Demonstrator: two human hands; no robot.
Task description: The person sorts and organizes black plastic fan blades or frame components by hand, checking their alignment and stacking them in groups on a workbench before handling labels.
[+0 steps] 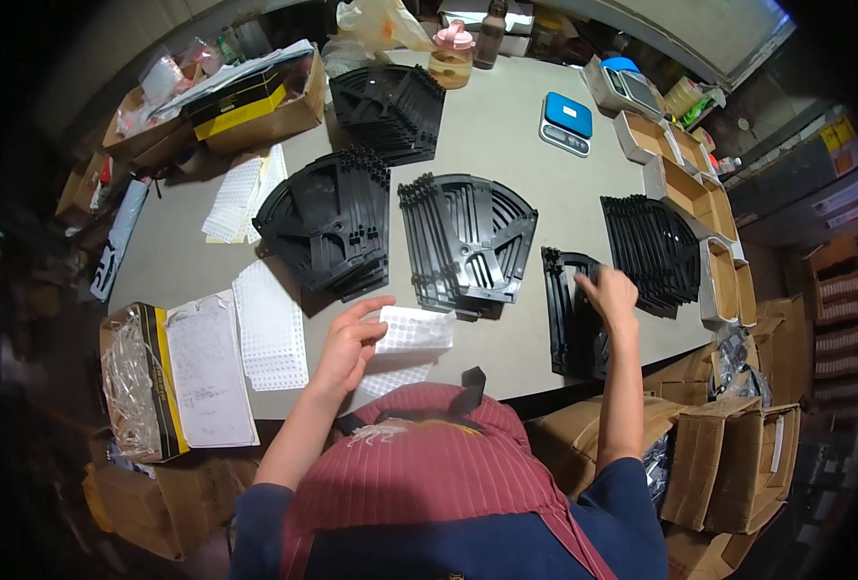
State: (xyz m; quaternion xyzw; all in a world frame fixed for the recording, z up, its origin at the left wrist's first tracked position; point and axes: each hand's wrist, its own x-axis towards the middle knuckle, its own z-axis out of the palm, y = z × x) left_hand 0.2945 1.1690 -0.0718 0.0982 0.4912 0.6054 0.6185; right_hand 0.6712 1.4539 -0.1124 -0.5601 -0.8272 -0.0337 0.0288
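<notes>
My left hand [348, 348] pinches a folded white sheet of small round stickers [417, 330] above the near table edge. Another sticker sheet [395, 380] lies just below it, partly hidden by the apron. My right hand [610, 294] is over a single black fan-shaped plastic part [566, 333] at the right. Its fingers are curled, one digit pointing left over the part; whether anything small is between them is hidden. Right of that hand stands a stack of similar black parts [649, 253]. Before me lie two more stacks, one at centre [482, 232] and one to its left [327, 227].
Another black stack [387, 111] sits farther back. A blue-topped scale [567, 121] and small cardboard trays [685, 188] are on the right. White sticker sheets [269, 333], a handwritten paper [208, 372] and a box of clear strips [131, 387] line the left. A pink-lidded jug [451, 58] stands behind.
</notes>
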